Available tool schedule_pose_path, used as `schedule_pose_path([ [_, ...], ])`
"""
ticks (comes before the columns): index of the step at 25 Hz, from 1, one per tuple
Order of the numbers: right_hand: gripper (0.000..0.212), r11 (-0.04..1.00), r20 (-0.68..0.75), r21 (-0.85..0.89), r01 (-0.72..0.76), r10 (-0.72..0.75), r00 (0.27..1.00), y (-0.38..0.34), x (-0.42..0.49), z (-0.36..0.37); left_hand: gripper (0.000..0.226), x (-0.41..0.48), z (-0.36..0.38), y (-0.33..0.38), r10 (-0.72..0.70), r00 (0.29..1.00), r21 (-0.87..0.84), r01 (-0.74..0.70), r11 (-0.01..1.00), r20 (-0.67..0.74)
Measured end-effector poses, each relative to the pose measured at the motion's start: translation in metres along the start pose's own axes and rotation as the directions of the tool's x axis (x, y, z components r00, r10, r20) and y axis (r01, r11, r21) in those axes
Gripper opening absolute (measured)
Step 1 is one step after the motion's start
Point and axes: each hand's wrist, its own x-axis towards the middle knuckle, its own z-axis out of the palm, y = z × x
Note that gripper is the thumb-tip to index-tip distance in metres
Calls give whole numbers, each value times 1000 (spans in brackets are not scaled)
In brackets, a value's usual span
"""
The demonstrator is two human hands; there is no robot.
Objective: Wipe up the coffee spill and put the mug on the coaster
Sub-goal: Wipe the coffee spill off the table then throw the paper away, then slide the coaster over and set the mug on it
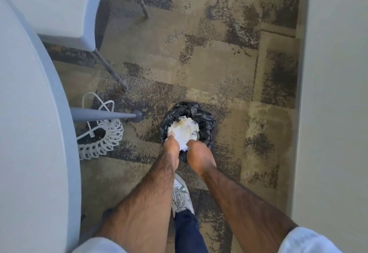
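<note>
Looking straight down: both hands reach to a small bin lined with a black bag (207, 125) standing on patchy brown-and-tan carpet (219, 63). Left hand (172, 147) and right hand (199, 153) are side by side, fingers curled onto a crumpled wad of white paper towel (185, 130). The wad sits just past the fingertips, in the mouth of the bag, and fills most of the opening. Its near edge is pinched between the two hands, a small white corner showing in the gap below the knuckles.

Towel appearance: bunched and creased, white overall, with pale yellow-brown staining across the top and centre (blotchy, not uniform). Some darker flecks on the right side; too blurred to tell what they are.

Left fingers close on the wad's left edge; right fingers close on its lower right edge. Fingertips themselves are mostly hidden under the paper.

Left of the left hand: a grey table leg (105, 114) and a coiled white cable (101, 139) on the floor. Round white tabletop edge (29, 113) further left. Below the wrists, a grey sneaker (181, 195) and a dark blue trouser leg (189, 230).
</note>
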Motion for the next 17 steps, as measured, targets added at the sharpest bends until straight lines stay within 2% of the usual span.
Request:
schedule_pose_path([
  [2,37,1000,46,3,-11,10,999,4,-17,-2,59,-19,-13,-5,14,998,38,-11,999,-62],
  [5,36,997,61,52,-64,61,996,13,-39,-9,50,-58,-25,-9,87,993,128,-76,989,-79],
  [7,30,994,65,71,-84,80,995,12,-53,-17,40,-106,-34,-5,235,972,310,-228,923,16],
  [9,20,995,29,96,-34,32,999,2,-69,-31,35,-157,-45,0,418,895,412,-444,796,157],
  [11,14,984,-47,174,25,-17,999,-20,-91,-55,39,-212,-67,4,575,771,471,-629,618,275],
  [13,17,971,-107,231,63,-39,994,-65,-109,-80,45,-254,-116,3,747,625,488,-737,468,228],
  [15,18,961,-228,269,60,3,974,-115,-124,-109,40,-287,-180,-3,903,408,468,-829,306,133],
  [17,15,945,-316,302,125,-25,949,-172,-147,-133,28,-305,-256,-16,982,187,487,-861,147,33],
])
